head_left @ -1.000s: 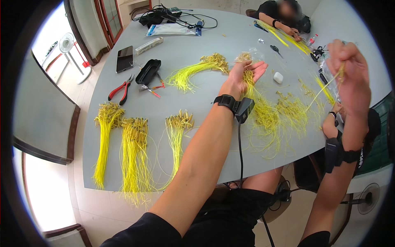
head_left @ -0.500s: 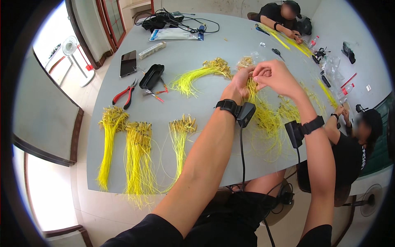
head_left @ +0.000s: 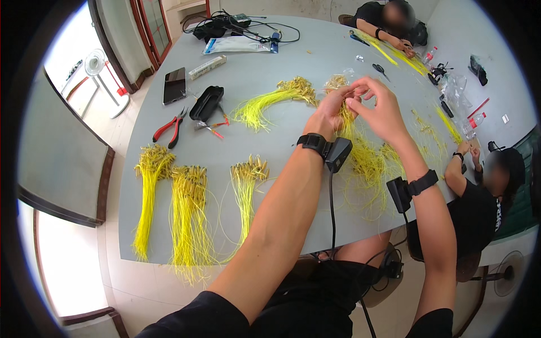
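My left hand (head_left: 331, 107) and my right hand (head_left: 378, 107) meet over a loose pile of yellow wires (head_left: 366, 160) on the grey table (head_left: 282, 67). The fingers of both hands pinch the same thin yellow wires at their brass-tipped ends (head_left: 345, 96). Each wrist carries a black strap with a small black box. A separate bundle of yellow wires (head_left: 270, 101) lies just left of my hands.
Three sorted yellow wire bundles (head_left: 191, 214) lie at the near left edge. Red-handled pliers (head_left: 168, 128), a black case (head_left: 205, 103) and a phone (head_left: 174, 85) sit left of centre. Cables and a packet lie at the far end. Two other people work at the far and right sides.
My right hand came down from high on the right to join my left hand at the wire pile. My left hand closed on the wires.
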`<action>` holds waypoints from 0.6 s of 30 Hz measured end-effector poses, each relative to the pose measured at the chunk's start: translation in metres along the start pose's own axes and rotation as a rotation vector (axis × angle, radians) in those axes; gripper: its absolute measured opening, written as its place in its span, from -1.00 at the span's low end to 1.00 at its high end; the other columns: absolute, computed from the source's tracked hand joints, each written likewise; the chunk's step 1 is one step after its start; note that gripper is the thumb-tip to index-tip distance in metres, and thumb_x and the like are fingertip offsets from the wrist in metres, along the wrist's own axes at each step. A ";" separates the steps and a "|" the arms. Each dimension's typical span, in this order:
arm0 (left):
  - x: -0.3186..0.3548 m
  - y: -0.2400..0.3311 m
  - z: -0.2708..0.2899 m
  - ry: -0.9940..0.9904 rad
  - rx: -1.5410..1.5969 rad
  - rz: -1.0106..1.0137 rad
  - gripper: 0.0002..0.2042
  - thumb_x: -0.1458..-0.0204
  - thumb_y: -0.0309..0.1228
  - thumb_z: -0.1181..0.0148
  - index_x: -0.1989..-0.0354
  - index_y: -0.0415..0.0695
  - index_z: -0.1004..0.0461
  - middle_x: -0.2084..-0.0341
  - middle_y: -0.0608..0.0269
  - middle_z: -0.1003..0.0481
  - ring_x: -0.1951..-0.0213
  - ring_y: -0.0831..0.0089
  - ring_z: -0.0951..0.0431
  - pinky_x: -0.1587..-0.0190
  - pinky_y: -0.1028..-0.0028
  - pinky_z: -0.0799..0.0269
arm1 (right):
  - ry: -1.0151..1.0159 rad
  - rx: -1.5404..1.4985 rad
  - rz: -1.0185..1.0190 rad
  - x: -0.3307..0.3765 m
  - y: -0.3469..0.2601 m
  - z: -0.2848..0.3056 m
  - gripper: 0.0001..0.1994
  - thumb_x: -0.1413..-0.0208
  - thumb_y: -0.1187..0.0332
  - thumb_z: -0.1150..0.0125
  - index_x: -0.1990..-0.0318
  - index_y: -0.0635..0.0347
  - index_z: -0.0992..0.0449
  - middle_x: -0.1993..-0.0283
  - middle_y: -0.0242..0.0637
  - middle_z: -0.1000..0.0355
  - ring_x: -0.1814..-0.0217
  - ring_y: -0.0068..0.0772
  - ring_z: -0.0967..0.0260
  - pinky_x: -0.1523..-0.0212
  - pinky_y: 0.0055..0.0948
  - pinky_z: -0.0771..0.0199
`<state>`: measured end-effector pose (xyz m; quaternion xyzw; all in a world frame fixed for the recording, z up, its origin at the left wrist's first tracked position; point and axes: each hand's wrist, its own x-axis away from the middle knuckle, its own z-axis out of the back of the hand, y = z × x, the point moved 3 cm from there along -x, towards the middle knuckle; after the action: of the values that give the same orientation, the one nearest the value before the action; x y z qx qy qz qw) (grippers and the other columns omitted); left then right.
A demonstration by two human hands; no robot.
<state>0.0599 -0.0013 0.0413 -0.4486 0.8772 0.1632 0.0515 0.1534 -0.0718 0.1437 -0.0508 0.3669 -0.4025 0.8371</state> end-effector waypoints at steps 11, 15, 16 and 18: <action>-0.004 -0.006 0.003 0.105 0.229 0.087 -0.77 -0.37 -0.38 0.13 0.27 -0.27 -0.35 0.53 0.30 -0.39 0.56 0.64 -0.45 0.58 0.70 -0.52 | -0.012 0.208 0.038 0.016 -0.006 -0.008 -0.56 0.13 0.38 -0.50 0.05 0.05 -0.50 0.04 -0.33 -0.33 -0.08 -0.15 -0.29 -0.03 -0.20 -0.42; -0.003 -0.005 0.005 0.027 0.396 0.151 -0.74 -0.34 -0.38 0.09 0.42 -0.21 -0.33 0.60 0.31 -0.40 0.67 0.69 -0.39 0.71 0.74 -0.37 | 0.000 0.217 0.073 0.015 -0.010 -0.012 -0.58 0.11 0.37 -0.48 0.03 0.03 -0.50 -0.01 -0.33 -0.31 -0.11 -0.12 -0.28 -0.05 -0.16 -0.43; -0.001 -0.005 0.003 -0.125 0.409 0.161 -0.74 -0.34 -0.39 0.10 0.44 -0.19 -0.31 0.61 0.32 -0.38 0.69 0.71 -0.36 0.74 0.73 -0.31 | 0.020 0.236 0.092 0.014 -0.011 -0.013 -0.59 0.10 0.38 -0.47 0.03 0.03 -0.51 -0.01 -0.34 -0.31 -0.10 -0.12 -0.29 -0.05 -0.16 -0.43; 0.000 -0.003 0.001 -0.279 0.422 0.168 -0.73 -0.34 -0.39 0.10 0.45 -0.17 -0.29 0.62 0.34 -0.36 0.72 0.73 -0.33 0.77 0.73 -0.25 | 0.038 0.255 0.113 0.015 -0.013 -0.014 -0.60 0.08 0.39 -0.46 0.03 0.03 -0.51 -0.01 -0.34 -0.31 -0.10 -0.11 -0.29 -0.05 -0.16 -0.43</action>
<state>0.0625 -0.0030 0.0392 -0.3266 0.9105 0.0407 0.2504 0.1423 -0.0876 0.1300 0.0844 0.3307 -0.3992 0.8510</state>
